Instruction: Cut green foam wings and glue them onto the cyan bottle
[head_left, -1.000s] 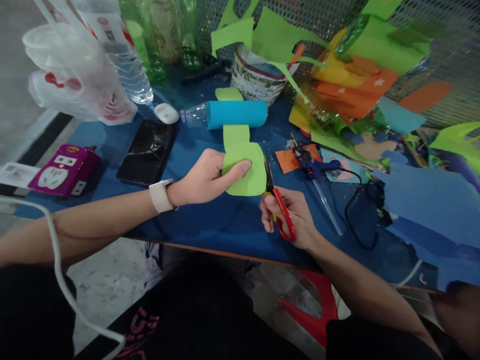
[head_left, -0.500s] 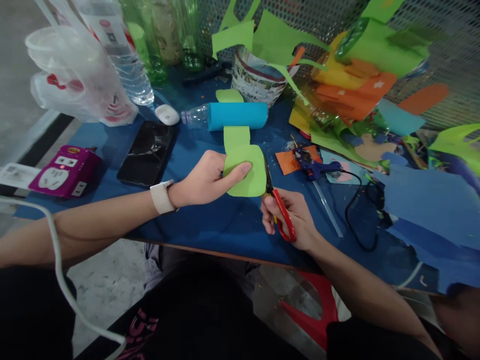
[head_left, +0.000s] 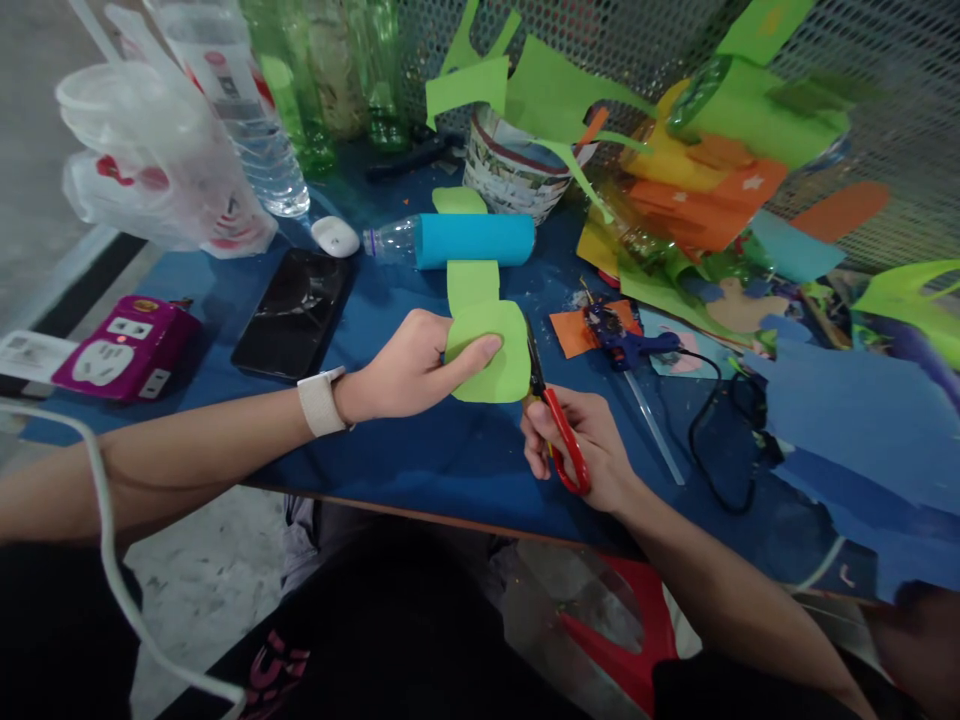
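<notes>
My left hand pinches a light green paper piece with rounded corners, its thumb lying across the top. In my right hand are scissors with red handles; the dark blades run along the paper's right edge. How far apart the blades are is hard to make out. Just beyond the paper, a plastic bottle wrapped in blue paper lies on its side, neck to the left. A green strip shows between the bottle and the held piece; whether it joins that piece is hidden.
On the left are a black phone, a white earbud case, a purple power adapter and a water bottle. A basket with green scraps stands behind. A blue glue gun and blue sheets lie right.
The whole view has shifted slightly, so the table things sit a little lower. Both hands keep nearly the same hold on the paper and scissors.
</notes>
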